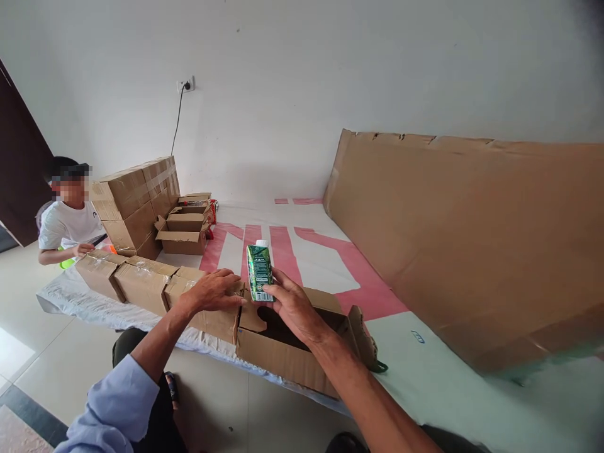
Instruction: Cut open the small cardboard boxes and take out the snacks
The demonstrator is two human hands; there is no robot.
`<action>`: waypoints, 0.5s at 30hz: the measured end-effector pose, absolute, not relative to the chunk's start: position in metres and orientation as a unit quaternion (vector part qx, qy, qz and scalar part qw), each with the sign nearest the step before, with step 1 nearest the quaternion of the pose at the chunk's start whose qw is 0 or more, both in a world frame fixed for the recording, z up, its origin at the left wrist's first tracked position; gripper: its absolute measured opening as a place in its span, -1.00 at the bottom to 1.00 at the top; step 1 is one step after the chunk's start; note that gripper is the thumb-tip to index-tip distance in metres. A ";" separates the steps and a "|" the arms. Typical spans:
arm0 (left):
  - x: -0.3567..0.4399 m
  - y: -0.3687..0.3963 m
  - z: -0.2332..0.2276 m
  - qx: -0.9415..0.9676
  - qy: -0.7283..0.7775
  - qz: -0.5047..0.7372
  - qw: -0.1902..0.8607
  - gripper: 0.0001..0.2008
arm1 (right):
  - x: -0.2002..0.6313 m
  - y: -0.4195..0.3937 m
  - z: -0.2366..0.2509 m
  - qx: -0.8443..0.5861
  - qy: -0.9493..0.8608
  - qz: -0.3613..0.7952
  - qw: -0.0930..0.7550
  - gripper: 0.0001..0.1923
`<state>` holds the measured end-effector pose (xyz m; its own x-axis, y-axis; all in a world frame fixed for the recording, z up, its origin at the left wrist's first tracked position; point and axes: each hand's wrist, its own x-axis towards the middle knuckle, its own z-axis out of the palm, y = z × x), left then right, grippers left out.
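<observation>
Right hand (pixel 295 305) pinches a green carton (pixel 259 274) upright over the open box (pixel 292 346) – nothing visible packed inside yet – while the left hand (pixel 212 290) lies flat, fingers spread, on the taped box (pixel 205 302) at 9 o'clock.

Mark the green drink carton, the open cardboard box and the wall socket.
green drink carton (pixel 259 272), head view, middle of its printed side.
open cardboard box (pixel 283 358), head view, its near outer wall.
wall socket (pixel 185 84), head view, the white plate.
</observation>
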<state>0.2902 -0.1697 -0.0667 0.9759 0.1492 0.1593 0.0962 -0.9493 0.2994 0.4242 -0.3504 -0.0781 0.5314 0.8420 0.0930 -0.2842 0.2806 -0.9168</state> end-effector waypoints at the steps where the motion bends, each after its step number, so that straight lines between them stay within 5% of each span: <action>1: 0.293 -0.169 -0.067 0.985 0.069 0.081 0.138 -0.62 | 0.425 -0.350 -0.078 -0.465 -0.301 0.378 0.742 -0.51; 15: 0.262 -0.171 -0.060 0.984 0.072 0.065 0.148 -0.57 | 0.437 -0.351 -0.084 -0.474 -0.299 0.380 0.736 -0.45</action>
